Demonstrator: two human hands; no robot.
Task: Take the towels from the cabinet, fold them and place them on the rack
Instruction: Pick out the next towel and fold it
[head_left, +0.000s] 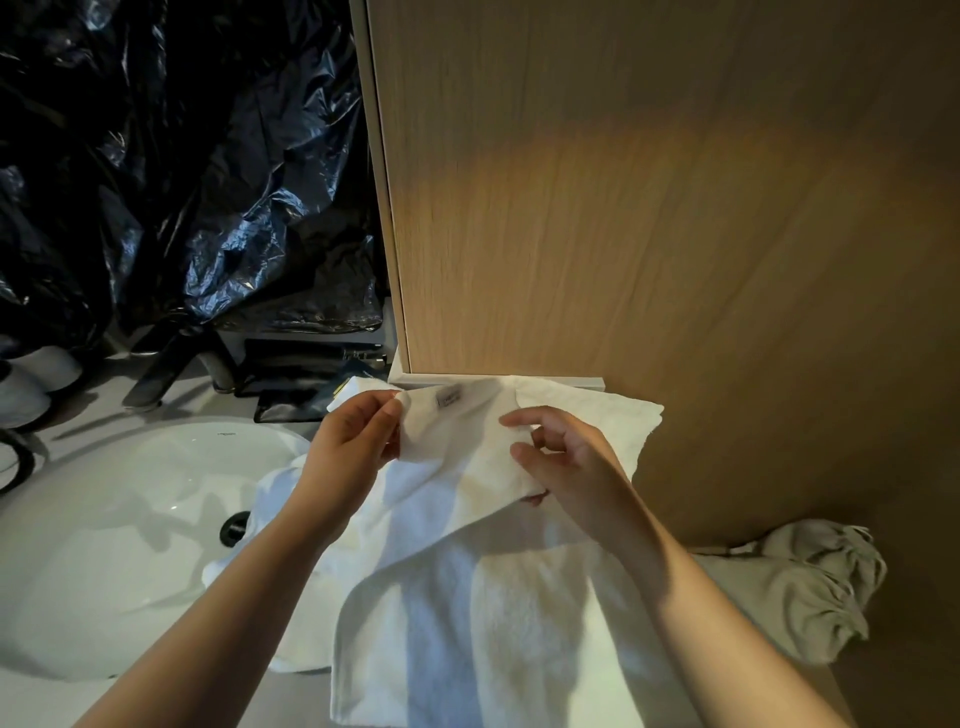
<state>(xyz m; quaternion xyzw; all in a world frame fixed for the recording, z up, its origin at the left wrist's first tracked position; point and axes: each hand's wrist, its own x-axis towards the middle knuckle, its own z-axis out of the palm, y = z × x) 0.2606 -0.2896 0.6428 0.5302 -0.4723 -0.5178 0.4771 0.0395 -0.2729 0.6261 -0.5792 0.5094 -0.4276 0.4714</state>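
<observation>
Two white terry towels (467, 623), though the folds may hide another. One small grey label (449, 399). Two grips: the left grip (353, 441) and the right grip (566, 462). One white oval sink basin (104, 545) with one black drain (234, 527). One crumpled grey-beige cloth bag (810, 587). One light wooden cabinet panel (675, 208). One crinkled black plastic sheet (182, 156). Flat black pouches (296, 374): number unclear.

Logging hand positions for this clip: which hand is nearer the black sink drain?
Left. The left hand pinches the towel just up and right of the drain; the right hand is farther right, across the towel.
</observation>
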